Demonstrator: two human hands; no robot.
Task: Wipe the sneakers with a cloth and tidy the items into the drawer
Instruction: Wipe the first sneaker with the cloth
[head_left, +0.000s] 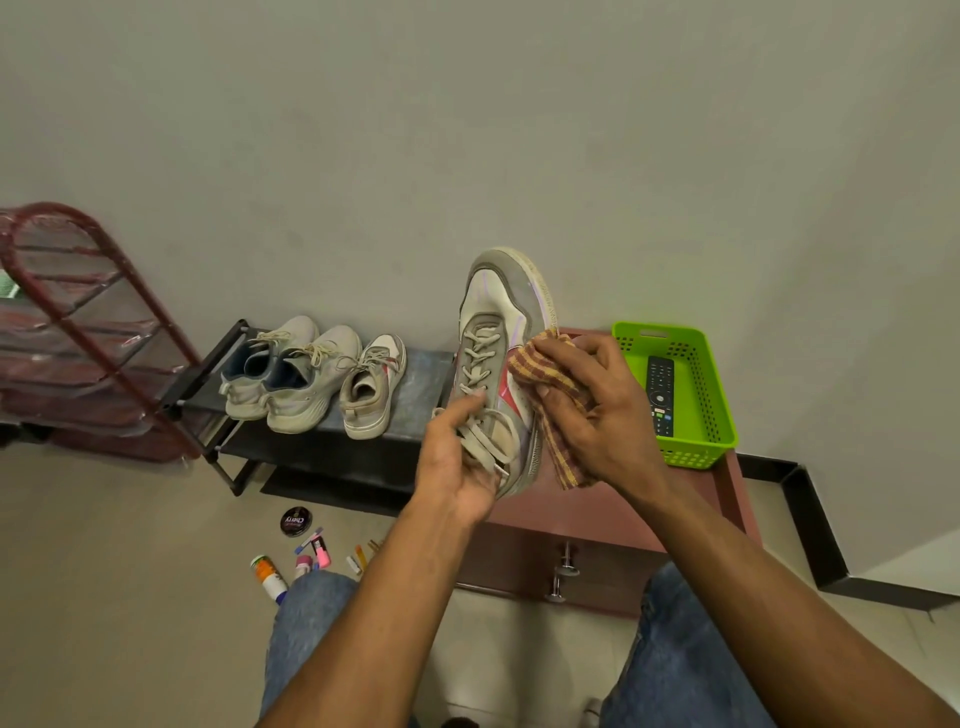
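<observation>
Four sneakers were in view, and only one was off the rack: a white and grey sneaker (498, 364) with a red flash, held toe-up just right of centre of the frame. The left hand (457, 462) gripped it at the heel and laces, fingers curled round the back and thumb across the laces. The right hand (597, 410) had a checked yellow-and-maroon cloth (550, 410) bunched in closed fingers, pressed to the shoe's right side by the sole edge. So the wiping step looked to be in hand, with the tidying not yet begun. The other three sneakers (317, 379) sat side by side on the low black shoe rack (421, 374), left of centre. Lower left, a round polish tin (295, 521), a tube (270, 577) and some small pens or markers (317, 553) lay scattered on the floor, apparently waiting for the drawer (545, 571), which looked shut, its knobs showing between the person's knees. On the cabinet top to the right stood a green basket (711, 395) with a remote (660, 395) inside. The next move probably called for a firm grip while the cloth ran along the sole edge, then a turn of the shoe to reach its other side.
</observation>
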